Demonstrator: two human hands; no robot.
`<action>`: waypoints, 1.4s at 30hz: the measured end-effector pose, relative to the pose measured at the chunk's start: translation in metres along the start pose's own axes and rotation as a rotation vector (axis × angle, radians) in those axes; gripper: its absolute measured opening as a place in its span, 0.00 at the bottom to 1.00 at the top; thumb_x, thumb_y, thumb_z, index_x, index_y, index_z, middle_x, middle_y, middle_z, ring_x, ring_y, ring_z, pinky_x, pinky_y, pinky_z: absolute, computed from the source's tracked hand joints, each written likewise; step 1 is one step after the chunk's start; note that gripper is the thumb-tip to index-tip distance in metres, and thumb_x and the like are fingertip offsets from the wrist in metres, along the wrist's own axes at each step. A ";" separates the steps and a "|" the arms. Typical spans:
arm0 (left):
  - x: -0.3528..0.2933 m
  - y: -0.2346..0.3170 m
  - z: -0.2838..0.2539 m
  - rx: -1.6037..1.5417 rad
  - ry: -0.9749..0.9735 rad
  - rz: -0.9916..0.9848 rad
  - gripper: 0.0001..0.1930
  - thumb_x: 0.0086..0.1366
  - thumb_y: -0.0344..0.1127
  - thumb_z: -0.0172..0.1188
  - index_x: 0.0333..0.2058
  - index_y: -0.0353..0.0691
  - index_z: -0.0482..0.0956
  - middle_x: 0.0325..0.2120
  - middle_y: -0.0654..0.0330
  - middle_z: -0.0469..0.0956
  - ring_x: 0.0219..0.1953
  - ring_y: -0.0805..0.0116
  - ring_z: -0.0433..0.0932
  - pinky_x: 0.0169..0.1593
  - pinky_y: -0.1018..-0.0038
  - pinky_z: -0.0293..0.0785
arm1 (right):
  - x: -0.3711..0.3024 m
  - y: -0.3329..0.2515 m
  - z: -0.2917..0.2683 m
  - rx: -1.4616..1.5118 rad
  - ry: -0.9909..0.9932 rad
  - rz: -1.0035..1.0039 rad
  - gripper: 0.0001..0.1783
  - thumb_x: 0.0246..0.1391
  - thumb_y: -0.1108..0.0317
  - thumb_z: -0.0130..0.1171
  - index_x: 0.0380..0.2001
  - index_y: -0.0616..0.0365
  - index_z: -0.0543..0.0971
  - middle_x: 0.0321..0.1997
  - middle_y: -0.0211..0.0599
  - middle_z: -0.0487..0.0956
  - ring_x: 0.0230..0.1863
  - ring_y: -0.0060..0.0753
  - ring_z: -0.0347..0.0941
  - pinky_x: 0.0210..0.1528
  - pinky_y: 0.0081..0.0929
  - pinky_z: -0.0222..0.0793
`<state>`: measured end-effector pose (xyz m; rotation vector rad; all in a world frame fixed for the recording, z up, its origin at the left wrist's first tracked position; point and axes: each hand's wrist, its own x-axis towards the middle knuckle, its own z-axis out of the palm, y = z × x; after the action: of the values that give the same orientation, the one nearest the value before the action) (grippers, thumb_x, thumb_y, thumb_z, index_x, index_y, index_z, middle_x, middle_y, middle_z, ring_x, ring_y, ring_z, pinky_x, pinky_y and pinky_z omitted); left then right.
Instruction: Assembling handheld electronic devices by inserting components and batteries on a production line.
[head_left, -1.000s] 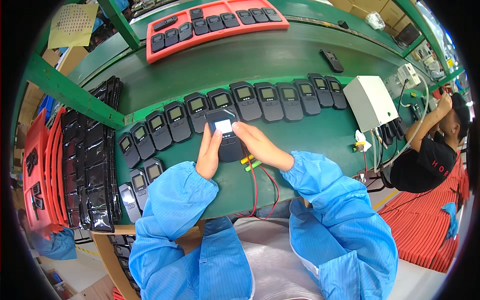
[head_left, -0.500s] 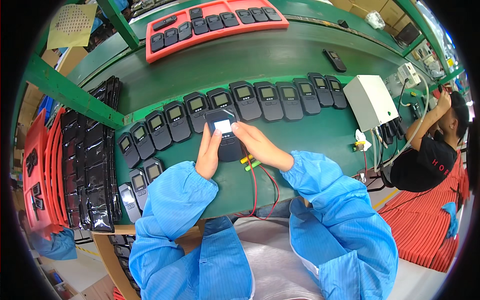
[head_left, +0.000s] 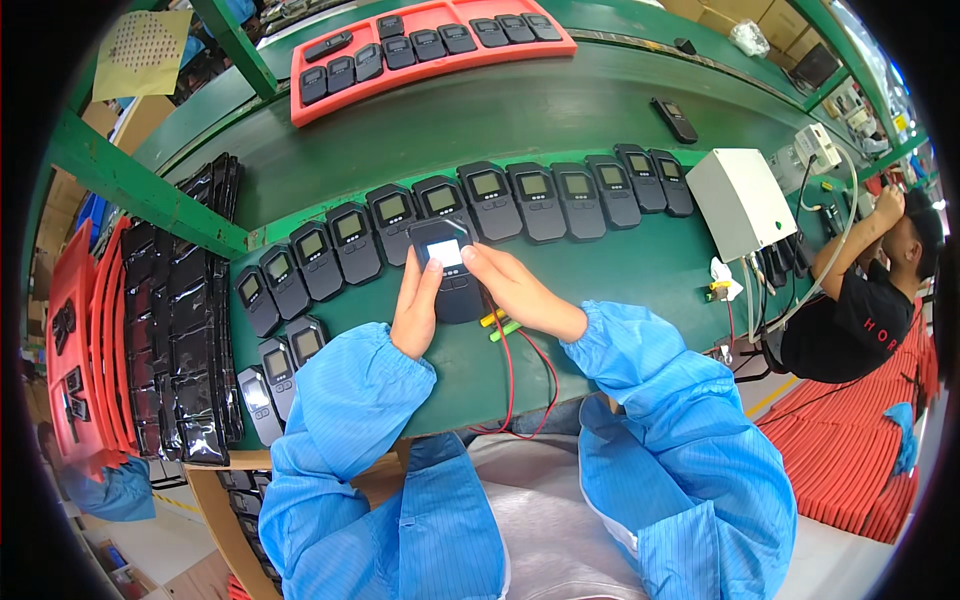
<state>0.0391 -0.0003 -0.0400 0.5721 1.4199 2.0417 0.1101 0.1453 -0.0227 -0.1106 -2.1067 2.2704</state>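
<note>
A dark grey handheld meter (head_left: 458, 300) with a brightly lit small screen is held between both my hands above the green bench. My left hand (head_left: 414, 318) grips its left side, thumb beside the screen. My right hand (head_left: 522, 292) grips its right side, thumb at the screen's right edge. Just under the right hand, a yellow clip (head_left: 492, 318) and a green clip (head_left: 505, 331) sit by the meter's lower end; whether they are attached to it is hidden. A red wire (head_left: 511, 385) runs down from there past the bench edge.
Behind my hands, similar meters (head_left: 535, 200) stand in a curved row; several more (head_left: 278, 370) lie at left. A red tray (head_left: 420, 72) of meters lies beyond. At right are a white box (head_left: 742, 200), cables and a person (head_left: 850, 290). Black packs (head_left: 180, 330) are stacked left.
My hands and the held meter look unchanged. A lone meter on the far green surface has shifted slightly to the right.
</note>
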 end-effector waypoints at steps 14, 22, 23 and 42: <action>-0.001 0.002 0.001 -0.011 -0.003 -0.007 0.24 0.72 0.40 0.41 0.63 0.38 0.52 0.54 0.61 0.64 0.55 0.74 0.63 0.58 0.79 0.58 | -0.001 -0.006 0.001 0.026 -0.011 -0.010 0.24 0.66 0.50 0.39 0.44 0.63 0.71 0.30 0.27 0.73 0.29 0.15 0.64 0.29 0.16 0.63; -0.001 0.004 0.003 -0.001 0.002 0.000 0.23 0.72 0.39 0.41 0.62 0.38 0.53 0.53 0.61 0.65 0.54 0.75 0.64 0.57 0.79 0.60 | -0.001 -0.006 0.001 0.019 -0.015 -0.015 0.24 0.66 0.50 0.39 0.43 0.63 0.71 0.30 0.27 0.72 0.29 0.15 0.64 0.29 0.16 0.63; -0.001 0.004 0.003 -0.002 0.002 0.000 0.23 0.72 0.39 0.41 0.62 0.38 0.53 0.53 0.61 0.65 0.54 0.75 0.64 0.57 0.79 0.60 | -0.001 -0.005 0.001 0.009 -0.015 -0.012 0.24 0.66 0.50 0.39 0.43 0.63 0.71 0.30 0.27 0.72 0.29 0.15 0.64 0.29 0.16 0.63; -0.001 0.003 0.004 -0.003 0.007 0.025 0.22 0.72 0.39 0.41 0.61 0.38 0.55 0.52 0.61 0.66 0.53 0.75 0.64 0.57 0.78 0.60 | -0.002 -0.010 0.001 0.013 -0.022 -0.006 0.24 0.66 0.50 0.39 0.45 0.64 0.70 0.32 0.28 0.74 0.32 0.16 0.66 0.32 0.17 0.65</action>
<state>0.0412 0.0011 -0.0356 0.5843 1.4209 2.0668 0.1123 0.1447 -0.0127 -0.0794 -2.0997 2.2923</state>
